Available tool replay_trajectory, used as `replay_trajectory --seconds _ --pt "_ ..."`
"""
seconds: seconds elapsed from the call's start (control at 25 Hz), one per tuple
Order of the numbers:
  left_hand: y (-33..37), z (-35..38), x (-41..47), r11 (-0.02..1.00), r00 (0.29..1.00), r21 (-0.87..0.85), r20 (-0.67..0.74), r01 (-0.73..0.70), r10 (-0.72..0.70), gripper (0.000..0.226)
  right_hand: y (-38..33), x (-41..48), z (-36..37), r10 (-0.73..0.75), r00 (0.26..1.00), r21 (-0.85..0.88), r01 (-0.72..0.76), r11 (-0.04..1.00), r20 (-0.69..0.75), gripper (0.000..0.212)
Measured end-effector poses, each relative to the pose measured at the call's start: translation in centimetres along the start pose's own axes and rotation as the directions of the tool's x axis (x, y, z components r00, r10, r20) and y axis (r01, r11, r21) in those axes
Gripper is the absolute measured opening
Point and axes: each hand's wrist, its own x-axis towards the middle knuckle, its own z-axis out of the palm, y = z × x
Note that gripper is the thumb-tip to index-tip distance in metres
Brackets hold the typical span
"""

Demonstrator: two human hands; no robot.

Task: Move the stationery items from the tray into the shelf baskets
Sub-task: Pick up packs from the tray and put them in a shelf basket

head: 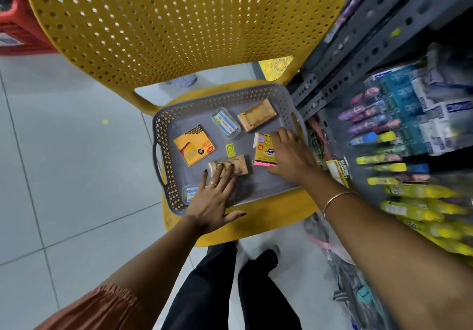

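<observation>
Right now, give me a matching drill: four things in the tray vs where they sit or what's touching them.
Things:
1. orange box
2. tan packet
3. beige packet
4. yellow pack

Places:
A. under the left hand's fingers
B. touched by the right hand
C. left part of the tray
D. far right corner

Pairs: 1-C, 2-D, 3-A, 4-B

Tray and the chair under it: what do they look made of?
Grey tray: looks like moulded plastic, matte, going by the punched lattice walls and cut-out handles. Yellow chair: also seems moulded plastic, with a slight sheen; the back is perforated with even round holes and the seat edge is one smooth piece. Neither shows metal or wood grain.
</observation>
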Motion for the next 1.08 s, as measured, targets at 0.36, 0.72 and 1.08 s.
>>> replay_trajectory --seconds 0.36,0.72,1.08 --pt "3.8 -15.5 0.3 0.979 0.954 0.128 -0.237 -0.156 0.183 0.096 1.5 -9.4 -19.9 0.191 0.925 0.083 -0.173 0.981 -0.33 0.076" --pt "19.5 -30.4 -2.3 0.868 0.746 0.37 -0.46 -0.332 0.482 0.088 5.2 -30.0 -37.2 0.406 0.684 0.196 -0.366 0.91 -0.606 0.069" --pt "40.4 -28.3 -7.7 0.556 0.431 0.54 -0.351 -0.632 0.831 0.084 13.1 -53.6 -32.9 0.707 0.535 0.298 -0.657 0.692 -0.464 0.072"
